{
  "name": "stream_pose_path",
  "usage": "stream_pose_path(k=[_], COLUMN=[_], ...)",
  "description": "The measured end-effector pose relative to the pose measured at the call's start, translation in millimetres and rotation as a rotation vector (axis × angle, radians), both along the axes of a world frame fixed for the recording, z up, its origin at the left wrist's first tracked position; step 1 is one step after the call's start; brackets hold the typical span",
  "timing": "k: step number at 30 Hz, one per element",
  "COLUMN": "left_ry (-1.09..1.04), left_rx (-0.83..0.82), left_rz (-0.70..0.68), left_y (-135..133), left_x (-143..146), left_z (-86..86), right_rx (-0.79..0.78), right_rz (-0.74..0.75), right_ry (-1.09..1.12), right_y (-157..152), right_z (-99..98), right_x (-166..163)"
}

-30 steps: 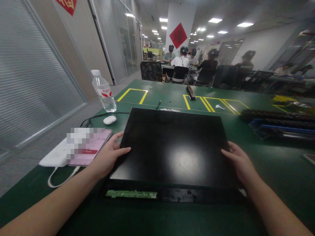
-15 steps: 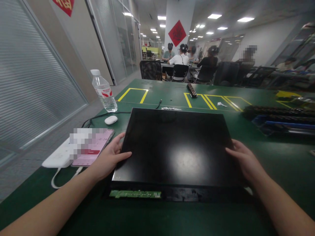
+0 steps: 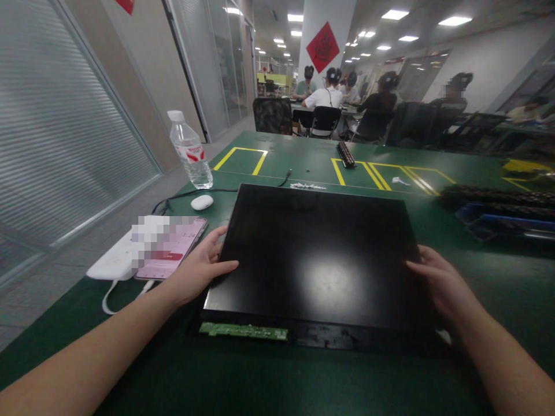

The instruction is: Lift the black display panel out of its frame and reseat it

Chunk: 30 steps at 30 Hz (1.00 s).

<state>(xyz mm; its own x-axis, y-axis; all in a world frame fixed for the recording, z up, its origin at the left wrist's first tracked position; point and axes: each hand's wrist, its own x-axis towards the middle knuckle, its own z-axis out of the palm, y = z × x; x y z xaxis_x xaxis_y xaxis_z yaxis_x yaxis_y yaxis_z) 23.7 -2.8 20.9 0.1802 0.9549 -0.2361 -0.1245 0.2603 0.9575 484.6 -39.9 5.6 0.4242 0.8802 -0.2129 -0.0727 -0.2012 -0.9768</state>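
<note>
A flat black display panel [image 3: 312,248] lies in front of me, a round glare on its glossy face. My left hand [image 3: 203,266] grips its left edge, thumb on top and fingers at the side. At the right edge my right hand [image 3: 442,283] holds it too, thumb on the face and the other fingers partly hidden. Along the panel's near edge runs a dark strip with a narrow green circuit board [image 3: 243,331] at its left part. What lies beneath the panel is hidden.
On the left are a water bottle [image 3: 193,151], a white earbud case [image 3: 202,202], a pink-screened phone [image 3: 173,254] and a white power bank [image 3: 113,254]. Yellow tape outlines [image 3: 377,176] mark the green table [image 3: 269,387]. Dark blurred parts [image 3: 511,214] lie right. People sit beyond.
The view has shifted slightly, so the whole scene sits a little farther right and higher. Both hands keep their hold on the panel's sides.
</note>
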Motion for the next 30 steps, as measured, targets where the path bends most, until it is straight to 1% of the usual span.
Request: stream_pose_path(k=[8,16,25,30], left_ry=[-0.003,0.026,0.045,0.054], left_rx=[0.024,0.026,0.045,0.049], left_rz=[-0.032,-0.015,-0.020,-0.026], left_y=[0.5,-1.3,0.5,-0.5], left_x=[-2.0,-0.2,-2.8,-2.7], left_z=[-1.6,1.9,-1.8,-1.8], right_rx=[-0.008,0.005,0.011,-0.016], right_rz=[-0.029,-0.039,-0.041,-0.043], right_ry=[0.016,0.011,-0.020,0.010], right_y=[-2.3,-3.1,-3.4,-2.8], right_z=[3.2,4.9,5.0,5.1], right_x=[-2.5,-4.3,-4.3,-4.4])
